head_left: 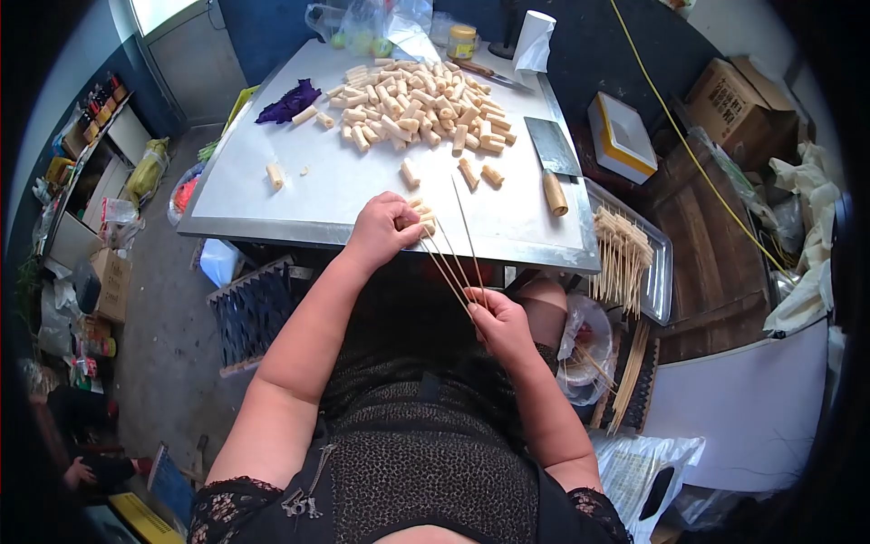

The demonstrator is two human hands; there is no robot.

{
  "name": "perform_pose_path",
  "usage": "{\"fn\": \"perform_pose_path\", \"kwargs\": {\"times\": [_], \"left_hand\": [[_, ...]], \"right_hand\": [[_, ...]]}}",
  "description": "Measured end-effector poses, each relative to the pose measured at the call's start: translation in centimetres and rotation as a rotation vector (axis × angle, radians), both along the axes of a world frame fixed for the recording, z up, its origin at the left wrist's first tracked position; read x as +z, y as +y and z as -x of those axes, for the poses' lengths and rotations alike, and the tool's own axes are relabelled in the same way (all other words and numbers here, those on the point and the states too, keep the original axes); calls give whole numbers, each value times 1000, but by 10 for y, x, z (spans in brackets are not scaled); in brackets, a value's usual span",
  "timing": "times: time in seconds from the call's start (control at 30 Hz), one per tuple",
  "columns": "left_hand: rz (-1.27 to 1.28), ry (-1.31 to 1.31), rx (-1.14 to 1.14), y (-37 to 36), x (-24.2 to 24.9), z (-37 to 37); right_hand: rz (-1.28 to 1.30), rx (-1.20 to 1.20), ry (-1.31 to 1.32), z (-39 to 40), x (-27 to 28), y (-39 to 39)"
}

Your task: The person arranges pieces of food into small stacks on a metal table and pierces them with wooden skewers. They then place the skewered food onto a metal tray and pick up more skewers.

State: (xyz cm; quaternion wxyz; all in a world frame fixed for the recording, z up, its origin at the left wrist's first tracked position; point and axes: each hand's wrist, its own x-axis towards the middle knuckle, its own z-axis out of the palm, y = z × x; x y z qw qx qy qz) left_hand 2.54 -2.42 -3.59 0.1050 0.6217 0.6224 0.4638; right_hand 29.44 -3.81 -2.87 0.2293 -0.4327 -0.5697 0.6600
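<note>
At the near edge of the table [236, 204], my left hand [385, 231] is closed over a few pale food rolls [419, 207], pressing them to the surface. My right hand [500, 324] grips several thin bamboo skewers [446, 266] over my lap. Some skewers run up to the rolls under my left fingers; whether their tips are inside is hard to see. Another skewer sticks up apart, its tip over the tabletop. Beyond my hands lies a big heap of the same rolls [408, 100], with a few loose ones nearer me.
Right of the heap lies a cleaver [553, 150] with a wooden handle; a knife [494, 76] is behind. A purple cloth [290, 102] lies at left. Skewered rolls [621, 240] fill a metal tray [666, 272] at right, above loose skewers [630, 376]. A person's hand [80, 473] shows lower left.
</note>
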Motion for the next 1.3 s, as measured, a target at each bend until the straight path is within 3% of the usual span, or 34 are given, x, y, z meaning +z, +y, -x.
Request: {"fn": "perform_pose_path", "kwargs": {"times": [0.43, 0.7, 1.07, 1.2, 1.23, 1.3], "left_hand": [[3, -34, 11, 1, -4, 0], [-75, 97, -11, -5, -2, -3], [-52, 135, -8, -7, 1, -4], [-68, 157, 6, -10, 0, -1], [-53, 160, 1, -8, -2, -3], [-62, 184, 37, -8, 3, -9]], "right_hand": [[-54, -59, -58, -6, -18, 3], [-4, -60, 33, 20, -13, 13], [-368, -22, -214, 80, 1, 42], [-842, -13, -347, 63, 1, 23], [-853, -21, -345, 53, 1, 14], [-624, -25, -299, 33, -5, -7]]}}
